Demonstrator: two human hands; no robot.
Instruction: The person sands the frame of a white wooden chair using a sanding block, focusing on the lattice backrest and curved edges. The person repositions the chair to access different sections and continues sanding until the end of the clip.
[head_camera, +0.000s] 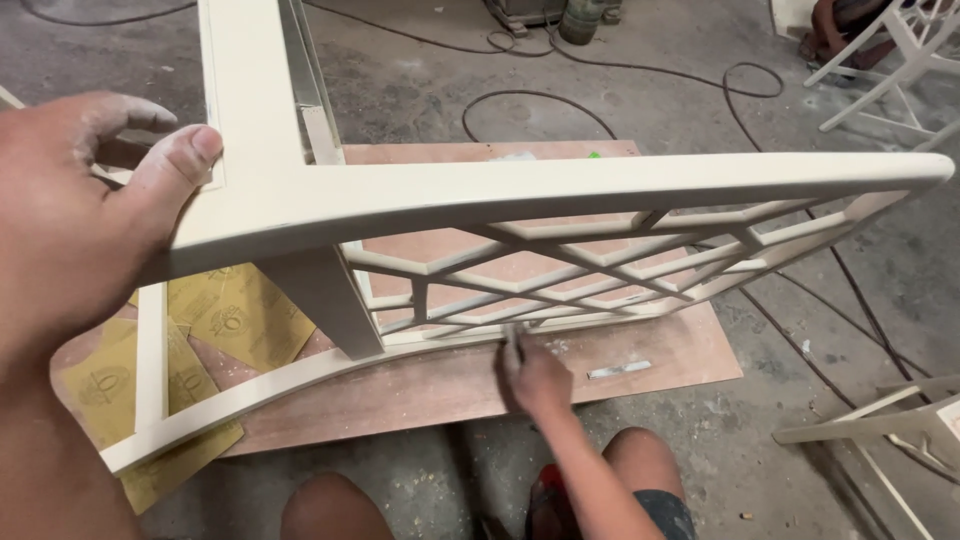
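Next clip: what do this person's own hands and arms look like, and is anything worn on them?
Both are bare: no gloves, sleeves, watch or rings show. The left hand fills the near left of the view, its thumb and fingertips dusted with pale powder. The right hand looks smaller, further off, on a slim bare forearm, also lightly dusted.

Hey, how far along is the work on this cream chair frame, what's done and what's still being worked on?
The cream chair frame looks evenly coated over its top rail and lattice. In hand: the left hand steadies the frame's corner while the right hand works a small tool at the lower lattice rail. Sandpaper sheets lie on the plywood board. How much of that rail remains cannot be told.
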